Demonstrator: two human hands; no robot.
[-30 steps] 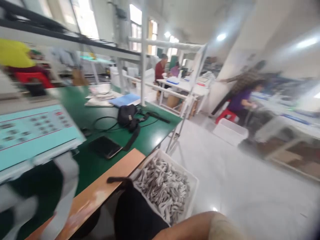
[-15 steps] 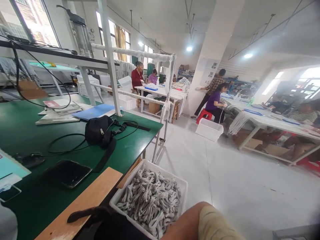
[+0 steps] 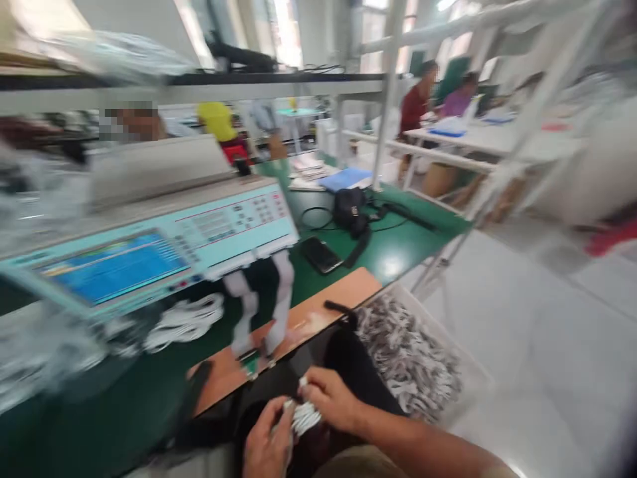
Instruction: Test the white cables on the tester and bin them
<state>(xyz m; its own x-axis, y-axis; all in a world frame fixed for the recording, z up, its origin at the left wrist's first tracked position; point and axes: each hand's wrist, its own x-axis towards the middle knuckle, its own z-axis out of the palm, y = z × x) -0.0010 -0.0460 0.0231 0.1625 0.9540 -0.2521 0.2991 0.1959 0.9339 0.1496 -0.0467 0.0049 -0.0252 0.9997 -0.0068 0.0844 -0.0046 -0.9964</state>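
Note:
My left hand [image 3: 269, 435] and my right hand [image 3: 329, 397] are close together above my lap, low in the view. Between them is a coiled bundle of white cable [image 3: 306, 419], gripped by the fingers of both. A small white end, perhaps a connector, shows at the right fingertips. Just beyond the hands, a small green board [image 3: 251, 363] sits at the edge of a wooden board [image 3: 318, 318], with flat white ribbons running up to a light-blue tester [image 3: 233, 222] with a lit screen. Motion blur hides finer detail.
Right of my legs stands a white bin [image 3: 470, 364] full of bundled grey-white cables. The green bench [image 3: 398, 249] carries a phone [image 3: 321, 255], a black pouch [image 3: 350, 209], a blue folder [image 3: 346, 178] and another white cable coil [image 3: 184, 322]. People sit at tables behind.
The view has swung left and down, bringing the tester and both hands with the cable bundle into sight. Earlier, one forearm reached towards the bin, its hand out of view.

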